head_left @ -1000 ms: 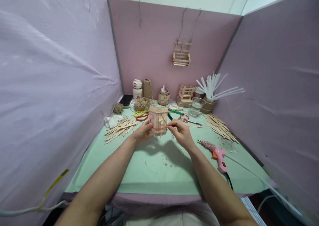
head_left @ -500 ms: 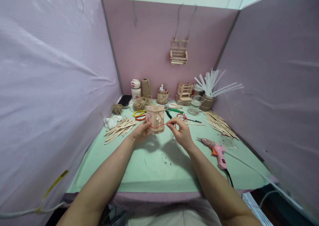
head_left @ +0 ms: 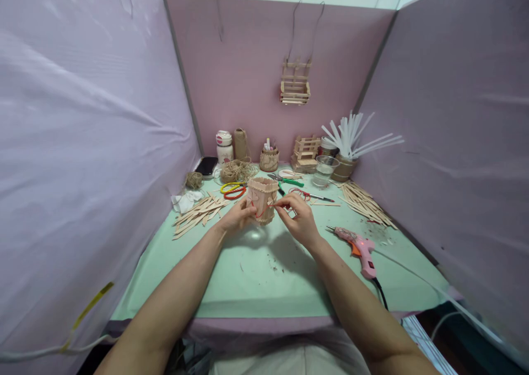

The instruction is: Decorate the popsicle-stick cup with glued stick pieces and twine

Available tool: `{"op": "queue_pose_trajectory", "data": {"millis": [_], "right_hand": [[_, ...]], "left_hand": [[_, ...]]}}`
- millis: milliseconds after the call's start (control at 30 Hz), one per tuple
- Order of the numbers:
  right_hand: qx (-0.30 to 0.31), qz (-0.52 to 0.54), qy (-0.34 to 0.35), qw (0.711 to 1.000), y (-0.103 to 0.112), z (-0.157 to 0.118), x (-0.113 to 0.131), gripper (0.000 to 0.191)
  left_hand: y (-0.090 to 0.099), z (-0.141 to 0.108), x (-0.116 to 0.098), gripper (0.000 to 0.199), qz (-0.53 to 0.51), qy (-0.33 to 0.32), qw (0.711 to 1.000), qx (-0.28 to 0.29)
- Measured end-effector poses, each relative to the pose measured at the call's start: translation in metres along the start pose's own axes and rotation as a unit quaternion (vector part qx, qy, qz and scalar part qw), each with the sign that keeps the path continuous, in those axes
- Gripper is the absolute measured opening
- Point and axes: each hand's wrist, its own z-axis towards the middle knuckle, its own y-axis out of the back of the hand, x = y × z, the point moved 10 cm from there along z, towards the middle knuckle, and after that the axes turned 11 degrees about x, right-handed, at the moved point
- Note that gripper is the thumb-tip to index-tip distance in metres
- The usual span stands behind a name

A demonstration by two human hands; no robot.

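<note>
My left hand (head_left: 239,217) grips the left side of a small many-sided holder (head_left: 261,196) made of pale wooden sticks. The holder is raised above the table, its top tipped slightly so the opening shows. A red string (head_left: 259,215) runs across its lower front. At the right side of the holder, my right hand (head_left: 298,216) pinches the string between thumb and fingertips. Behind the holder lie yellow and red-orange scissors (head_left: 233,194) and green-handled pliers (head_left: 292,182). A loose tangle of red string and a pen (head_left: 320,197) rest farther right.
A pink glue gun (head_left: 359,246) with a cord lies at right. Wooden sticks (head_left: 200,216) are piled at left, more sticks (head_left: 367,204) at right. A clear cup (head_left: 324,172), white glue sticks (head_left: 351,135), twine (head_left: 237,171) and a bottle (head_left: 224,148) line the back.
The holder has turned and tipped in my left hand, shifting slightly right, so its opening shows more. My right hand is now closer to its side, with the string drawn in along it.
</note>
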Motion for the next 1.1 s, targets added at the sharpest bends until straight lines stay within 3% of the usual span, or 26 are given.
{"op": "queue_pose_trajectory", "data": {"millis": [267,633,767,867,967,1100], "right_hand": [[0.007,-0.007,0.028,1.000,-0.004,-0.001,0.002,0.010],[0.004,0.023,-0.001,1.000,-0.004,-0.002,-0.006,0.008],[-0.043,0.028,-0.089,0.995,0.010,0.001,-0.041,0.009],[-0.031,0.008,-0.189,0.981,0.021,0.010,-0.083,0.016],[0.059,-0.129,-0.313,0.939,0.027,0.019,-0.126,0.024],[0.193,-0.189,-0.377,0.886,0.016,0.022,-0.163,0.012]], "left_hand": [[0.002,0.001,0.004,0.070,0.005,0.009,1.000,-0.001],[-0.003,-0.001,0.004,0.072,0.001,0.018,1.000,0.012],[0.001,-0.001,-0.001,0.067,-0.022,-0.002,1.000,-0.011],[0.021,-0.002,-0.003,0.063,-0.055,-0.028,0.995,-0.083],[0.044,-0.007,-0.004,0.063,-0.079,-0.051,0.982,-0.166],[0.057,-0.011,-0.005,0.056,-0.100,-0.065,0.971,-0.206]]}}
